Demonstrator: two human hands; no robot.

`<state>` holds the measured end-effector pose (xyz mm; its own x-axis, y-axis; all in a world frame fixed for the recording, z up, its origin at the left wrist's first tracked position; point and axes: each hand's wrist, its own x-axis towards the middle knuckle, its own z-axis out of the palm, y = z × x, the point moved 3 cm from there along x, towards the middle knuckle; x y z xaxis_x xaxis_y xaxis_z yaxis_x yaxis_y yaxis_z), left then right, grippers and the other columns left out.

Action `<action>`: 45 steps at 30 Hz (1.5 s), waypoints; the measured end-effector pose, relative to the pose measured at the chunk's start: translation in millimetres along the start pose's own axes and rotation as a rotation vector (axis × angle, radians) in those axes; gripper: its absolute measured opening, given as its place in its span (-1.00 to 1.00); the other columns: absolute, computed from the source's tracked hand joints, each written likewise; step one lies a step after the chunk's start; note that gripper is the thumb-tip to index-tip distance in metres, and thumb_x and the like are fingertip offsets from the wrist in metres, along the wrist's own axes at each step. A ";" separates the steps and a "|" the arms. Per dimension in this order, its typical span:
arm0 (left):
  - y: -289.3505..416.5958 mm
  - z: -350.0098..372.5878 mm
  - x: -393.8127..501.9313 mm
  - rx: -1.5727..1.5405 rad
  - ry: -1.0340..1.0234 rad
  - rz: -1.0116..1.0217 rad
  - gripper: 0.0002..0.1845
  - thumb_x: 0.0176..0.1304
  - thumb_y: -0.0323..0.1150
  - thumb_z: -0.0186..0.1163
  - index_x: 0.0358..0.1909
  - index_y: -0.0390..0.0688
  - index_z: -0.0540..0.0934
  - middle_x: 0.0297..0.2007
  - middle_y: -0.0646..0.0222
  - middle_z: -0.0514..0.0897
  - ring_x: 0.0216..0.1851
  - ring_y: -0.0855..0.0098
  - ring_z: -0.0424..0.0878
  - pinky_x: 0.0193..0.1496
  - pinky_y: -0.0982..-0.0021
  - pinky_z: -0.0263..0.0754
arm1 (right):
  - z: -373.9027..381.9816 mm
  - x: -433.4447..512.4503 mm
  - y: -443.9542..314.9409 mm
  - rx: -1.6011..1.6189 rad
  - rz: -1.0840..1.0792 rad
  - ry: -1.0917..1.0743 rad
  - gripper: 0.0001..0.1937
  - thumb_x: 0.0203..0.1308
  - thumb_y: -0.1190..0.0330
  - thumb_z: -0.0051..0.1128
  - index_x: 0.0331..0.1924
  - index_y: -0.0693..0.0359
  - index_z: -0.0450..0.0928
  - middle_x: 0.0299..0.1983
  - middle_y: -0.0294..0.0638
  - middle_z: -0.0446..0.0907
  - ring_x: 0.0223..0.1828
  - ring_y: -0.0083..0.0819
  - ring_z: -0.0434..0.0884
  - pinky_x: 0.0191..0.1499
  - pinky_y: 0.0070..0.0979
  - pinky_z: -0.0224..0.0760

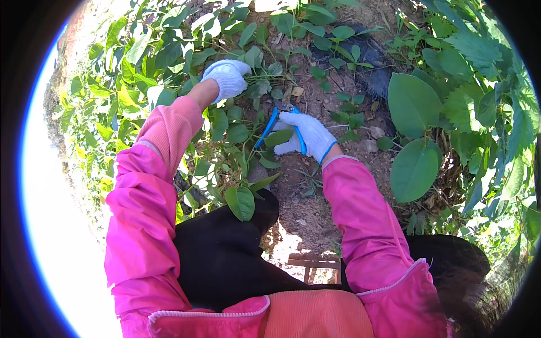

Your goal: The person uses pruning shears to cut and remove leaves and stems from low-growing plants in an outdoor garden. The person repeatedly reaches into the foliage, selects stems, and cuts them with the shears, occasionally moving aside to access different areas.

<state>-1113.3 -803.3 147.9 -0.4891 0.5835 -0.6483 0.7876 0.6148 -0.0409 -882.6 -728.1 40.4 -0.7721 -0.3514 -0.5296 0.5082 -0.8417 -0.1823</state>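
Observation:
My left hand [228,80], in a white knit glove, is closed on thin green plant stems [264,77] at the edge of a leafy patch. The stems emerge on its right side; the fingers are turned mostly out of sight. My right hand [306,133], in a white glove with a blue cuff edge, holds blue-handled pruning shears [267,129]. Their handles are spread apart. The metal blades [284,105] point up and to the left, low over the soil, below and to the right of my left hand. A green leaf [278,138] shows between the handles.
Dense leafy plants [139,80] fill the left side. Large broad leaves [414,105] overhang on the right. Brown soil [304,207] runs between, with dark plastic sheeting [376,63] farther off. A wooden frame [315,264] lies between my black-trousered legs [224,253].

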 end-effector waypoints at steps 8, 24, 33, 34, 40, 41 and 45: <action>2.1 -1.1 -3.5 -0.008 0.034 0.017 -0.51 0.13 -0.19 0.28 0.12 -0.10 0.66 0.02 0.01 0.70 0.08 -0.03 0.64 0.18 0.11 0.51 | -7.3 31.8 -16.8 -0.098 -0.012 0.060 -0.66 0.47 0.19 0.03 0.11 0.26 0.52 -0.06 0.05 0.70 -0.16 -0.03 0.78 -0.19 -0.03 0.73; 0.6 2.3 -2.8 -0.045 0.058 0.035 -0.51 0.10 -0.20 0.33 0.10 -0.13 0.68 -0.03 0.01 0.72 0.02 0.00 0.66 0.14 0.13 0.53 | 33.8 25.5 5.1 0.411 -0.229 -0.170 -0.64 0.27 0.32 0.13 0.13 0.23 0.52 0.14 0.01 0.62 0.17 -0.05 0.62 0.18 0.06 0.53; 4.7 -0.4 -9.3 -0.110 0.076 -0.010 -0.51 0.12 -0.21 0.35 0.10 -0.14 0.68 -0.02 0.02 0.72 0.03 0.03 0.67 0.14 0.17 0.54 | 59.0 40.8 14.1 0.653 -0.272 -0.236 -0.59 0.20 0.34 0.15 0.14 0.20 0.49 0.17 0.00 0.60 0.25 0.00 0.57 0.22 0.25 0.46; 4.7 -0.3 -9.7 -0.116 0.068 -0.013 -0.51 0.12 -0.20 0.35 0.11 -0.14 0.68 -0.02 0.02 0.72 0.03 0.02 0.67 0.14 0.17 0.54 | 58.5 41.3 14.7 0.625 -0.255 -0.215 -0.59 0.21 0.33 0.15 0.15 0.20 0.48 0.17 0.02 0.60 0.24 0.01 0.57 0.20 0.27 0.46; 1.9 6.6 -8.9 -0.099 0.052 -0.007 -0.51 0.12 -0.19 0.33 0.11 -0.11 0.68 -0.01 0.03 0.72 0.04 0.01 0.66 0.14 0.15 0.53 | 37.8 39.3 7.6 0.421 -0.184 -0.093 -0.63 0.38 0.25 0.04 0.16 0.28 0.49 0.12 0.08 0.63 0.13 0.02 0.67 0.08 0.22 0.60; 1.0 8.9 -8.2 -0.094 0.053 -0.007 -0.52 0.13 -0.19 0.32 0.11 -0.10 0.68 -0.01 0.03 0.72 0.04 0.01 0.66 0.14 0.15 0.53 | 30.3 38.1 5.6 0.378 -0.165 -0.068 -0.64 0.39 0.26 0.05 0.14 0.28 0.50 0.09 0.06 0.64 0.11 0.01 0.68 0.05 0.20 0.61; -1.2 17.9 -5.6 -0.068 0.023 0.006 -0.54 0.13 -0.21 0.28 0.11 -0.07 0.68 -0.03 0.04 0.72 0.02 0.02 0.67 0.13 0.14 0.54 | 9.5 41.2 4.1 0.345 -0.083 0.035 -0.70 0.41 0.24 0.10 0.05 0.28 0.53 -0.19 -0.11 0.65 -0.19 -0.13 0.70 -0.11 0.07 0.68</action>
<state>-1104.8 -816.7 138.0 -0.4934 0.5990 -0.6307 0.7639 0.6452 0.0151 -915.9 -749.9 25.7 -0.7886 -0.2667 -0.5541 0.2810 -0.9578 0.0611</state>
